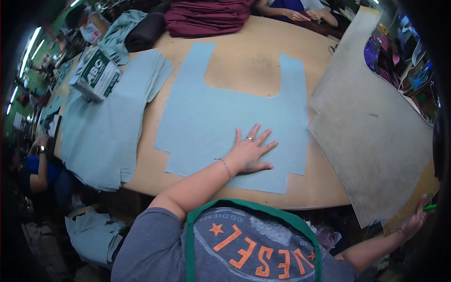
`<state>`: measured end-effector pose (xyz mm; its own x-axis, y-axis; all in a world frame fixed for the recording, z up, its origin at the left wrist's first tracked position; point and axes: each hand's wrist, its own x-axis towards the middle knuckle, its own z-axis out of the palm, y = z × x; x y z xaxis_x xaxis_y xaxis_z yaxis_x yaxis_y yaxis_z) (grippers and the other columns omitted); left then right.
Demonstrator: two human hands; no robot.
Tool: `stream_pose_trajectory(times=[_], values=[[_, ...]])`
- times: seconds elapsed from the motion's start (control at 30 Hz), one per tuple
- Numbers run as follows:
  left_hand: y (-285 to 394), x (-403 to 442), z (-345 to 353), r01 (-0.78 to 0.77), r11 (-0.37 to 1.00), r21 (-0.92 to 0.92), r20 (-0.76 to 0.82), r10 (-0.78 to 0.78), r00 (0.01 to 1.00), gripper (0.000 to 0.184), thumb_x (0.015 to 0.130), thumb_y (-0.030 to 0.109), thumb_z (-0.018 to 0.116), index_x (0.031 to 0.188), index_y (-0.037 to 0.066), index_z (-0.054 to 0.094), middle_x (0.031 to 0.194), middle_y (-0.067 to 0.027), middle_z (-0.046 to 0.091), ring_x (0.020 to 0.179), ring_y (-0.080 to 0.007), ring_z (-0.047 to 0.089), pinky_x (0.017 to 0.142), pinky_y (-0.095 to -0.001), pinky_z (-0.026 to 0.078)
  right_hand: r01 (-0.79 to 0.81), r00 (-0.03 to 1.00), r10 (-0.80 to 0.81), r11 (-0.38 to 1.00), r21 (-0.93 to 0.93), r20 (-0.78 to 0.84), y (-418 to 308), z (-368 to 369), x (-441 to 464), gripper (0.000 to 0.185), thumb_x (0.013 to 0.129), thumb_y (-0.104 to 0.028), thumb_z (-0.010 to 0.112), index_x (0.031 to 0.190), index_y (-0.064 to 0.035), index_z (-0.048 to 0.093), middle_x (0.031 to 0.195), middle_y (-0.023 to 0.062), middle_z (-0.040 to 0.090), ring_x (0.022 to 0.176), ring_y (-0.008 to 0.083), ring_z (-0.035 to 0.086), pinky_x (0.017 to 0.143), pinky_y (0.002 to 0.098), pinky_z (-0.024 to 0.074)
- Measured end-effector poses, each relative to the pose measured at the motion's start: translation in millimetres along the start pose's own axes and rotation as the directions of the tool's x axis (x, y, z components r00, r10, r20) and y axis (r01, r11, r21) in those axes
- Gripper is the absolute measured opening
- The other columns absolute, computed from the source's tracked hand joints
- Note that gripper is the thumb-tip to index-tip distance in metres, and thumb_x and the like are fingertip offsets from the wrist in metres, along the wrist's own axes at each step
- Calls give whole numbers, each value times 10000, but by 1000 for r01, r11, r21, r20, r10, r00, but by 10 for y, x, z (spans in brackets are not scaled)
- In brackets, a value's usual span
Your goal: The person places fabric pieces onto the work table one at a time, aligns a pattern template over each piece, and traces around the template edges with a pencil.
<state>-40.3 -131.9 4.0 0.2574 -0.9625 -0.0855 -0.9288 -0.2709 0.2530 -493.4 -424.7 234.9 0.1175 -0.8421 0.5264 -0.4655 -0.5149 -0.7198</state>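
Note:
Flat on the light blue cut fabric piece (202, 117) lies my left hand (251, 151), its fingers spread and a ring on one of them. The fabric has two straps pointing away from me and a curved opening between them. At the far right my right hand (414, 220) grips the lower edge of a large grey-brown pattern board (371, 127), which extends past the table edge. A green pen (430, 207) sticks out beside the fingers of that hand. The board's left edge is beside the right side of the fabric.
A stack of blue fabric pieces (105, 136) lies at the left of the wooden table (324, 188), with an ABC box (96, 75) on it. Maroon cloth (206, 16) and a dark roll (145, 30) are at the back. Other people sit behind and at left.

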Motion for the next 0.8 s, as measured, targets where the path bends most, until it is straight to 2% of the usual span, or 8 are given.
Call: stream_pose_trajectory(times=[0.07, 0.17, 0.27, 0.37, 0.5, 0.6, 0.7, 0.8], values=[[21, -23, 21, 2, 1000, 7, 2, -2, 1000, 690, 777, 630, 388, 1342, 248, 283, 1435, -101, 114, 1312, -364, 62, 894, -706, 158, 43, 999, -44, 998, -49, -16, 34, -283, -105, 334, 878, -162, 489, 1169, -1, 509, 1203, 93, 468, 997, 177, 498, 908, 273, 337], [57, -130, 134, 36, 998, -43, -54, -39, 998, 706, 771, 626, 407, 1347, 239, 274, 1434, -115, 112, 1313, -362, 58, 893, -711, 146, 67, 991, -86, 983, -173, -104, 7, -524, -247, 330, 876, -155, 490, 1164, 6, 509, 1187, 93, 477, 995, 174, 498, 908, 272, 339], [-51, -451, -41, 164, 986, 0, -166, -162, 973, 727, 759, 622, 436, 1351, 236, 267, 1434, -124, 104, 1310, -376, 49, 890, -715, 137, 55, 969, -119, 959, -279, -217, 2, -747, -415, 326, 875, -147, 491, 1158, 13, 509, 1171, 93, 486, 993, 172, 499, 907, 272, 341], [-497, -782, -156, 409, 913, 5, -125, -405, 906, 745, 744, 624, 457, 1352, 238, 264, 1435, -120, 101, 1304, -397, 39, 887, -720, 129, 10, 936, -130, 939, -344, -328, 23, -943, -578, 322, 873, -140, 492, 1152, 19, 509, 1155, 92, 495, 992, 169, 500, 906, 272, 342], [-560, -866, 25, 423, 904, -57, -181, -427, 886, 756, 735, 639, 452, 1350, 241, 267, 1436, -112, 101, 1297, -417, 37, 869, -731, 134, -39, 898, -129, 930, -367, -421, 51, -1109, -791, 317, 871, -130, 494, 1145, 29, 509, 1134, 92, 507, 989, 166, 501, 905, 272, 345], [-475, -961, 15, 380, 922, -72, -125, -386, 914, 747, 741, 628, 459, 1348, 237, 268, 1434, -124, 99, 1293, -424, 36, 868, -732, 137, -62, 872, -118, 936, -347, -475, 114, -1118, -972, 313, 869, -123, 495, 1139, 36, 509, 1118, 92, 516, 987, 163, 502, 905, 271, 347], [-513, -1082, -38, 392, 914, -103, -288, -405, 868, 710, 766, 593, 457, 1343, 219, 282, 1431, -138, 90, 1291, -417, 60, 881, -711, 160, -66, 862, -97, 952, -299, -498, 170, -1016, -1163, 309, 868, -115, 496, 1133, 43, 509, 1102, 92, 525, 986, 161, 502, 904, 271, 349], [-967, -1120, -302, 362, 910, -205, -516, -414, 750, 716, 788, 574, 454, 1336, 142, 292, 1399, -162, 187, 1274, -374, 181, 914, -648, 209, -38, 878, -68, 977, -210, -474, 199, -776, -1284, 305, 866, -108, 497, 1127, 50, 509, 1086, 92, 534, 984, 158, 503, 903, 271, 350]])
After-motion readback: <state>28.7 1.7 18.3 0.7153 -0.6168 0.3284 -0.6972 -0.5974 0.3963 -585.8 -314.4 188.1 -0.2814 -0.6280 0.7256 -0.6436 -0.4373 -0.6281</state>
